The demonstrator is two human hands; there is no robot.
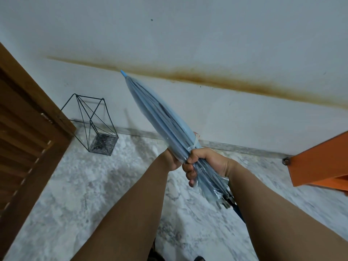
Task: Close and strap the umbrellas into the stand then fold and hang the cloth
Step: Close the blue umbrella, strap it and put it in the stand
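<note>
strapping is the step we judge in hand: our right hand grips the closed pale blue umbrella mid-frame, left hand closed on its folds by the strap. next, carry it to the wire stand, left of centre.

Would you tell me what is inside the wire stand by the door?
Nothing stands in the wire stand; only its dark speckled base shows through the bars. The umbrella is not yet in it.

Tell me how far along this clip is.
Done: the pale blue umbrella is closed. In hand: both hands, left and right, grip it near its strap. Left: the wire stand holds no umbrella; no cloth in view.
</note>
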